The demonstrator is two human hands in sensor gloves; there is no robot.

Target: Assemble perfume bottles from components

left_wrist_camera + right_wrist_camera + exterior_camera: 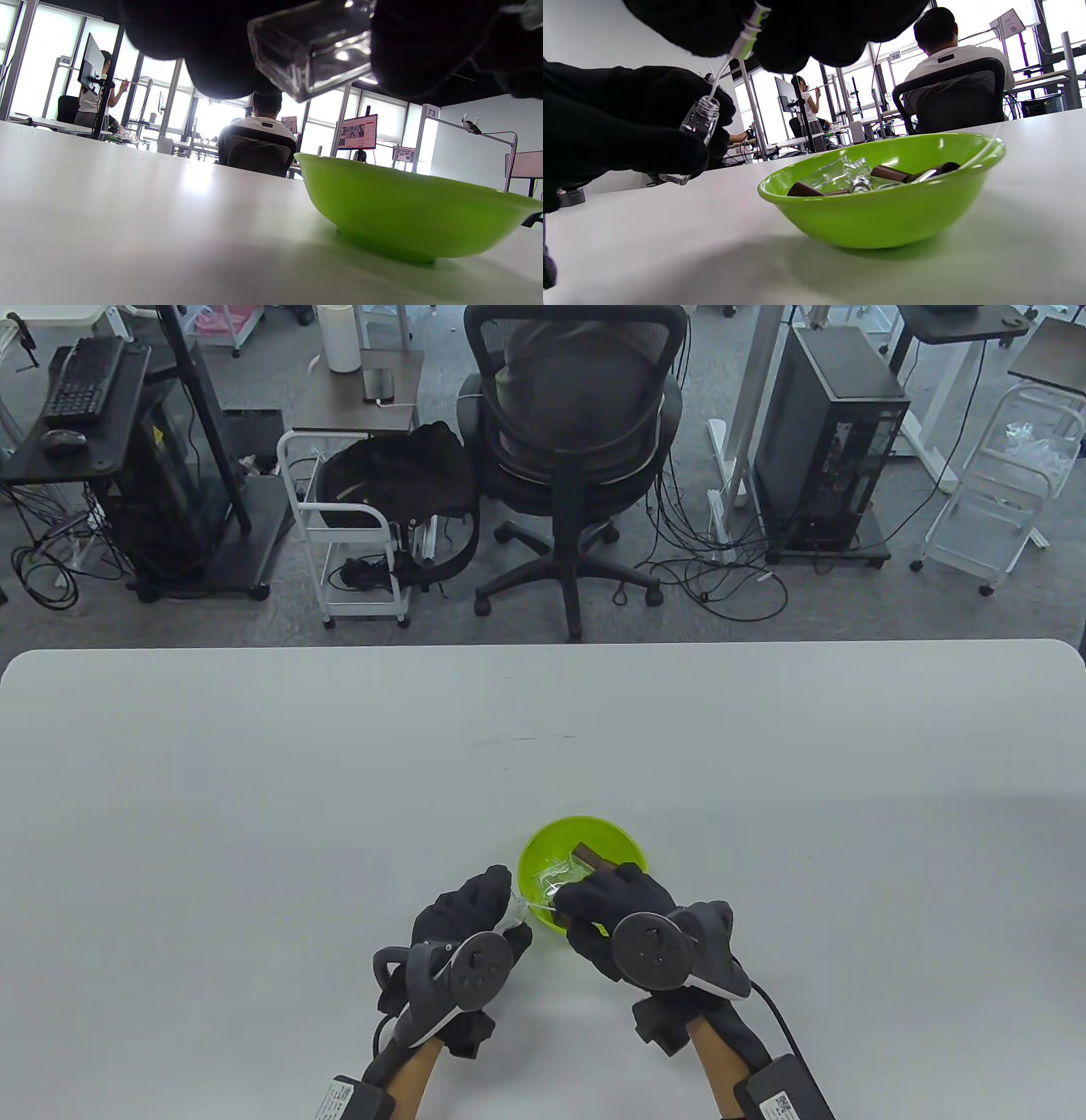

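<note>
The wide white table (pixel 339 780) lay across the lower half of the table view, with an office of chairs, carts and computer towers behind it. Low and right of centre sat the round lime-green plastic bowl (pixel 543 840), kept near both hands, I judged, so spare parts stayed within reach; in the right wrist view it held brown cylindrical caps (pixel 888 173) and more clear glass pieces (pixel 846 171)

My left hand (pixel 462 937), at lower centre, gripped the small clear square glass bottle (pixel 700 123) in closed fingers. The bottle leaned with its open neck toward the other hand, likely to offer the opening. In the left wrist view its flat base showed between the dark fingertips at the top edge

My right hand (pixel 632 912) was over the bowl's near rim, fingers pinched on the white spray pump (pixel 746 38). Its thin dip tube (pixel 715 87) slanted down from upper centre into the bottle's neck. I judged the pump was held high so the tube could thread in before the collar seated; it was not yet seated
</note>
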